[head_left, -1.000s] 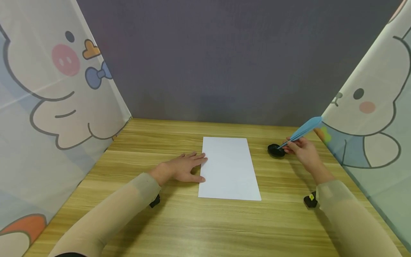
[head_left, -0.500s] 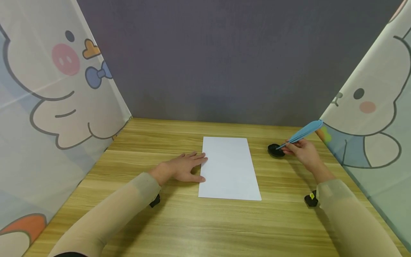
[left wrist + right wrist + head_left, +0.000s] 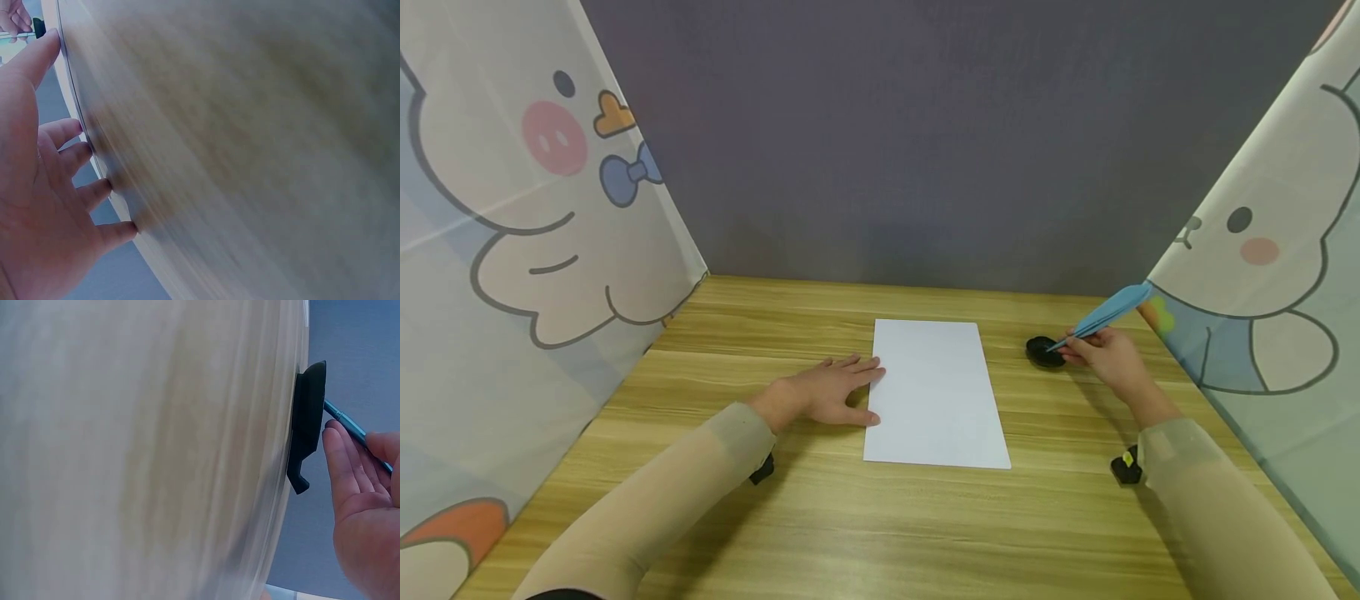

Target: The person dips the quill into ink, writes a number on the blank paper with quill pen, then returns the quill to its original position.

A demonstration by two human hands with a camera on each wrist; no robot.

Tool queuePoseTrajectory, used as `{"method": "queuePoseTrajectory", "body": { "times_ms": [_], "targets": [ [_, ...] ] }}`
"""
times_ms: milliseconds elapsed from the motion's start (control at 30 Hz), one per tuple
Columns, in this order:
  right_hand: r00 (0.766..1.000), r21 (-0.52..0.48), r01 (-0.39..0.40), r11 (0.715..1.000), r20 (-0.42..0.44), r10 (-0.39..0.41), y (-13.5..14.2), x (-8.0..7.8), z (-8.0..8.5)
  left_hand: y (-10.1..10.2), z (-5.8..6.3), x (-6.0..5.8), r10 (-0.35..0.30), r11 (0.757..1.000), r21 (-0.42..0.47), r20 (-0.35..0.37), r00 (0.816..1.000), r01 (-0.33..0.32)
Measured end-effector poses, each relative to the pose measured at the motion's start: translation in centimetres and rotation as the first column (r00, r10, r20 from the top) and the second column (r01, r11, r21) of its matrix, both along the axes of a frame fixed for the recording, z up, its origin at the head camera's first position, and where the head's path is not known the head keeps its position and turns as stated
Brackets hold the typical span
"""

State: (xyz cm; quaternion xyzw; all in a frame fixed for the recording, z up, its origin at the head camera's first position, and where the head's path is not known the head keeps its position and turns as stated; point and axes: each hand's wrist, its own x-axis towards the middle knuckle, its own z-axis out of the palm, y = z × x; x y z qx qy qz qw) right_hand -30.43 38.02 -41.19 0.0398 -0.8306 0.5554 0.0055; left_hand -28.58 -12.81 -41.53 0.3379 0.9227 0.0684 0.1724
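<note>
A white sheet of paper (image 3: 940, 396) lies in the middle of the table in the head view. My left hand (image 3: 835, 393) rests flat with spread fingers, its thumb and fingertips over the sheet's left edge. To the right of the sheet stands a small black dish (image 3: 1039, 358). My right hand (image 3: 1108, 354) pinches a light-blue feather quill pen (image 3: 1108, 312) between thumb and fingers. The pen slants, its tip over the dish's hollow and its feather up to the right. In the right wrist view the dish (image 3: 309, 412) hides the tip of the pen's shaft (image 3: 350, 427).
The wood-grained table (image 3: 925, 533) carries all of this. A dark grey panel (image 3: 925, 150) rises at its back. Cloths with cartoon animals hang along the left (image 3: 550, 275) and right (image 3: 1277, 275) sides. Small black devices sit under both wrists.
The quill pen has tilted a little, its feather end dipping lower while the tip stays over the dish. The left hand and the sheet keep their places.
</note>
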Motion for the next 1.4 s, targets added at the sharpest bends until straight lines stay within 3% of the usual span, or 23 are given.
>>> {"method": "queuePoseTrajectory", "body": {
  "times_ms": [333,467,567,700,900,1133,1400],
  "targets": [
    [1.000,-0.042,-0.006,0.999,-0.027,0.005,0.0,0.2,0.0,0.0,-0.1,-0.1,0.006,1.000,-0.010,0.003,1.000,-0.005],
    [0.997,-0.128,-0.037,0.991,-0.072,0.028,-0.7,0.5,0.6,0.0,0.0,-0.1,0.007,1.000,-0.011,0.008,1.000,-0.007],
    [0.991,-0.236,-0.093,0.967,-0.111,0.068,-1.7,0.7,1.0,0.0,0.1,-0.1,0.008,1.000,-0.004,0.014,1.000,-0.008],
    [0.986,-0.294,-0.142,0.945,-0.123,0.110,-3.3,0.7,1.5,-0.1,0.2,0.0,0.009,1.000,-0.003,0.016,1.000,-0.009],
    [0.986,-0.209,-0.149,0.966,-0.099,0.131,-5.7,0.4,2.1,-0.1,0.1,0.0,0.011,1.000,-0.012,0.010,1.000,-0.011],
    [0.976,-0.111,-0.182,0.977,-0.137,0.166,-8.2,-0.6,2.2,-0.1,0.2,0.1,0.007,1.000,-0.008,0.009,1.000,-0.007],
    [0.978,-0.084,-0.183,0.979,-0.114,0.173,-10.9,-1.6,2.3,0.0,0.2,0.1,0.003,1.000,-0.010,0.004,1.000,-0.003]
  ]
}}
